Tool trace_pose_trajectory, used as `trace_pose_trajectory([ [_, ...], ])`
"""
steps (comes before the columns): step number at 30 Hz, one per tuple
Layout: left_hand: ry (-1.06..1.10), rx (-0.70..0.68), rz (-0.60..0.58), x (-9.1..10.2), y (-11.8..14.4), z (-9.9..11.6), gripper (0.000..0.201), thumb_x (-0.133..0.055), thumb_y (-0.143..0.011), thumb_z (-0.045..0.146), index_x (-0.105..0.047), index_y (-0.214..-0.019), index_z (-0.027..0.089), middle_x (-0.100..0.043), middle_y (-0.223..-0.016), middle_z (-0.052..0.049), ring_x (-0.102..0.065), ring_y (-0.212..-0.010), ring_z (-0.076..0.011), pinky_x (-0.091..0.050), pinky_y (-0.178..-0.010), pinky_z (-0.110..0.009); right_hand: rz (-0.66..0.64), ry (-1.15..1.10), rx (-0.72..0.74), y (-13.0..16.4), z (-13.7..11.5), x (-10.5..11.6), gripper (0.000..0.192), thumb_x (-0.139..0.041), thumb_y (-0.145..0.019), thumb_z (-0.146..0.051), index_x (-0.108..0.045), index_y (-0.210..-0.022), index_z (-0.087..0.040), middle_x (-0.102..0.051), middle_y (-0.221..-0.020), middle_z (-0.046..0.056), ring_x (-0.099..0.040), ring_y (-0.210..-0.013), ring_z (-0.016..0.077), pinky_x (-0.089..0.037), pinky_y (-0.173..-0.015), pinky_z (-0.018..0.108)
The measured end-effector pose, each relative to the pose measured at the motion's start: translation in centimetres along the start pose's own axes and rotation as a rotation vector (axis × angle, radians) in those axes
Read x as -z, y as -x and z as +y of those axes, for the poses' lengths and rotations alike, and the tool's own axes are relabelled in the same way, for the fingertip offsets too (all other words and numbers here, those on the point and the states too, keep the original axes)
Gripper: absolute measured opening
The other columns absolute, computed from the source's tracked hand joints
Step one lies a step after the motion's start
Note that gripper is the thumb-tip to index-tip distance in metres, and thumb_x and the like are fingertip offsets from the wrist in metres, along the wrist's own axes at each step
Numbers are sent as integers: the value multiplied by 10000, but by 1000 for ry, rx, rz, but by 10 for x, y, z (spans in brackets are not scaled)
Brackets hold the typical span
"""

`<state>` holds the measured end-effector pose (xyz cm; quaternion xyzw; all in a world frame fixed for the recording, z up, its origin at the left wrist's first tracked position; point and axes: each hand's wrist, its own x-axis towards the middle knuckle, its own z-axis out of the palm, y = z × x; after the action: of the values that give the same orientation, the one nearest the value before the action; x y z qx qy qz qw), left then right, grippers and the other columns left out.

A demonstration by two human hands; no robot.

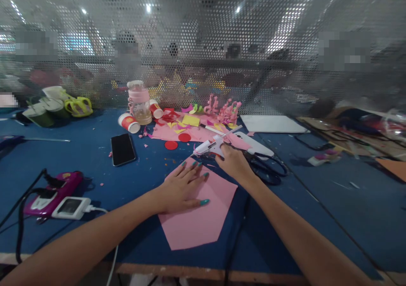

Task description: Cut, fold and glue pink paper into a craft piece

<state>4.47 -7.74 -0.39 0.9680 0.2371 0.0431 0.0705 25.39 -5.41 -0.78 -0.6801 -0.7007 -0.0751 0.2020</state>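
Observation:
A sheet of pink paper (196, 229) with angled edges lies on the blue table in front of me. My left hand (182, 188) rests flat on it, fingers spread. In my right hand (234, 163) is a white hot glue gun (211, 145), fingers wrapped around its handle. Its nozzle points left, close to the paper's top corner, and a clear glue stick (235, 130) sticks out of its back end. Whether the nozzle touches the paper I cannot tell. Two red paper circles (171, 145) lie just beyond the nozzle.
Paper scraps (165, 130), a pink jug (139, 104) and paper cups (129, 123) stand or lie at the back. A black phone (123, 149) and a purple power strip (65, 188) are on the left. Dark-handled scissors (269, 169) lie right of my right hand, before a perforated metal screen (203, 32).

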Motion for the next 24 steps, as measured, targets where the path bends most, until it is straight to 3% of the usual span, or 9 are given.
trace_pose_trajectory([
  [2,2,4,-6,1,0,0,679,-244,-816,593,-203,-1361,190,-127,-1443,-107,-86,-1327,-242,-42,-1075,-418,97,-193,-90,0,0,0,106,-518,-661,-237,-517,-728,-154,-622,-649,92,-584,-600,218,-408,-540,286],
  [4,5,12,-20,2,0,1,680,-251,-817,591,-199,-1362,187,-116,-1445,-110,-77,-1327,-249,-47,-1073,-426,115,-514,-241,0,-1,3,157,-556,-633,-319,-481,-652,-182,-562,-516,35,-535,-475,182,-399,-460,276],
  [7,3,17,-32,3,-1,2,682,-255,-818,587,-189,-1364,183,-115,-1444,-116,-83,-1326,-256,-62,-1068,-440,-119,-1186,-425,-1,-3,12,300,-553,-630,-472,-447,-587,-196,-433,-405,-40,-367,-306,93,-285,-296,219],
  [9,2,11,-21,3,-1,2,679,-258,-819,584,-190,-1363,184,-115,-1443,-118,-93,-1325,-257,-69,-1066,-446,-336,-1570,-444,-2,-3,19,381,-554,-623,-547,-450,-562,-186,-365,-396,-67,-269,-287,49,-188,-250,176],
  [11,-1,1,-7,3,-1,2,673,-257,-820,583,-190,-1362,188,-119,-1442,-116,-98,-1324,-255,-67,-1067,-446,-480,-1798,-420,-3,-3,24,446,-578,-597,-603,-487,-571,-167,-338,-409,-77,-225,-302,26,-139,-240,145],
  [14,-14,-1,-20,3,-1,1,677,-254,-822,581,-184,-1364,182,-126,-1440,-122,-97,-1323,-256,-65,-1067,-443,-544,-1927,-403,-3,-3,26,491,-629,-544,-627,-547,-618,-150,-347,-427,-79,-208,-317,13,-148,-232,123],
  [21,-50,17,-50,5,0,3,684,-233,-824,584,-178,-1367,173,-145,-1435,-132,-86,-1324,-252,-80,-1068,-432,-470,-1987,-342,1,-8,24,343,-738,-547,-439,-581,-665,-157,-364,-461,-75,-249,-357,14,-213,-260,103],
  [24,-68,22,-26,4,1,4,669,-223,-827,582,-198,-1363,182,-188,-1428,-124,-102,-1322,-253,-82,-1068,-429,-429,-2003,-328,1,-11,26,281,-729,-584,-376,-572,-713,-182,-420,-507,-60,-333,-395,31,-289,-299,117],
])
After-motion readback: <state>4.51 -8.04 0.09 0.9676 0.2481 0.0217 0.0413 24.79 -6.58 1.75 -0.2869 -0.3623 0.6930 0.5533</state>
